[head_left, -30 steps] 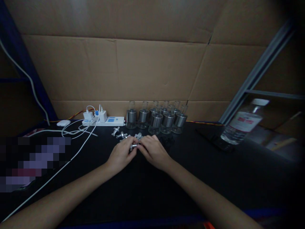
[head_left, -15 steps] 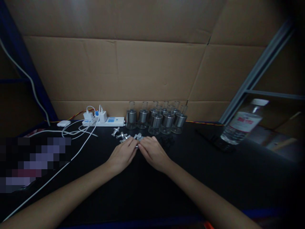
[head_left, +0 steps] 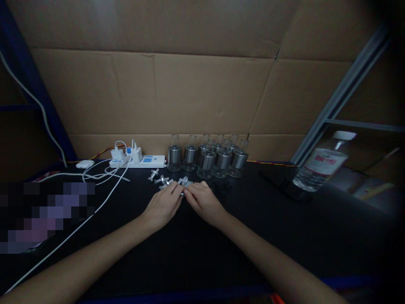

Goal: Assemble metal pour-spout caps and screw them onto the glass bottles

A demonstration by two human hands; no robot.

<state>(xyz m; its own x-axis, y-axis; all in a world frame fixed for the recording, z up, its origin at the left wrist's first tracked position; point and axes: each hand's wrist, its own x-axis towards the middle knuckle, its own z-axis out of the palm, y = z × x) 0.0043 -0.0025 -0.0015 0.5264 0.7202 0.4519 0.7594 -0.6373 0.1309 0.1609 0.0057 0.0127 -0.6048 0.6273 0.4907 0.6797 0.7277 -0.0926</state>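
My left hand (head_left: 163,206) and my right hand (head_left: 204,202) meet knuckle to knuckle on the black table (head_left: 196,249), fingers curled. Between their fingertips a small silver metal part (head_left: 182,193) barely shows; both hands pinch it. Just beyond them lie several more small silver parts (head_left: 163,180), loose on the table. Behind those stands a cluster of metal cylinders with clear glass tops (head_left: 207,158), in two rows against the cardboard.
A white power strip (head_left: 139,160) with plugged chargers and white cables (head_left: 104,185) lies at the back left. A clear water bottle (head_left: 319,166) leans at the right near a metal frame rail (head_left: 341,97). Cardboard wall (head_left: 177,88) closes the back.
The hands have closed tighter together, so the silver part that showed clearly between them a second ago is now nearly covered. The arms have hardly moved.
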